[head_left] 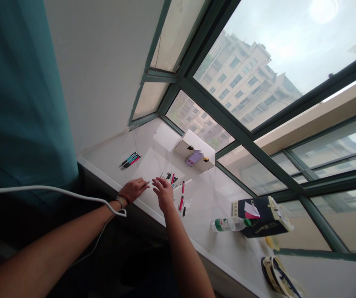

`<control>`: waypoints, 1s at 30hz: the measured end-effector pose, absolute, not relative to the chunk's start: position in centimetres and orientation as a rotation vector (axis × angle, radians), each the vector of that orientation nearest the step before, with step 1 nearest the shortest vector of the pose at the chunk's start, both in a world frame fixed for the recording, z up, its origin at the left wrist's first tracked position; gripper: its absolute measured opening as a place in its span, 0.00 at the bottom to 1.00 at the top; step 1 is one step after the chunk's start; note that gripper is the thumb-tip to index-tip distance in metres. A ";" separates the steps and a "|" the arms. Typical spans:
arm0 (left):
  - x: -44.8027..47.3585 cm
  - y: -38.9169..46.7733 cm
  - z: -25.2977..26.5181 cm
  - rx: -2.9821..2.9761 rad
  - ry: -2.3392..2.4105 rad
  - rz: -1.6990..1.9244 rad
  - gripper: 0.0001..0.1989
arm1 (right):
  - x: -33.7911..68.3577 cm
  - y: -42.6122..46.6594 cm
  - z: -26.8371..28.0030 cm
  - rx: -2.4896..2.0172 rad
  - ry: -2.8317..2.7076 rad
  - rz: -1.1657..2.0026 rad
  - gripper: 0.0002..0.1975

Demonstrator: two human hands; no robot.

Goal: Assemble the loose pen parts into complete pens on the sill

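My left hand (133, 190), with bracelets at the wrist, is closed in a pinch over the front of the white sill. A small whitish piece (148, 183) shows at its fingertips; its kind is too small to tell. Just to the right, my right hand (164, 193) has its fingers apart and nothing visible in them. Beyond it lie loose pen parts, with a red barrel (173, 178) and several black pieces among them. Nearer its wrist are another red barrel (181, 203) and a black piece (184, 211). Several pens (130, 160), blue and red with black grips, lie together at the left.
A white box (204, 146) stands at the back by the window. To the right, a plastic bottle (227, 224) with a green cap stands beside a dark paper bag (260, 219). A cap (277, 273) lies farther right. A white cable (81, 193) crosses at left.
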State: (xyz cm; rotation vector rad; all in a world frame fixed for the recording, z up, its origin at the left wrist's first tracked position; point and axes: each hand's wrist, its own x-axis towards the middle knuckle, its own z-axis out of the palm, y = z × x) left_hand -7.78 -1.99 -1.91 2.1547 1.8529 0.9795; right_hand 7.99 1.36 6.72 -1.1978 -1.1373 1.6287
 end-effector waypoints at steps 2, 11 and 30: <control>-7.8 -2.0 -1.9 2.158 1.853 0.977 0.20 | 7.6 1.6 6.6 -1.246 -1.235 1.530 0.15; -7.8 -1.9 -2.0 2.123 1.857 0.988 0.20 | 6.9 2.9 5.9 -1.279 -1.830 1.016 0.10; -7.7 -2.0 -1.9 2.091 1.854 0.987 0.21 | 11.9 -0.1 3.6 -1.478 -1.934 0.874 0.10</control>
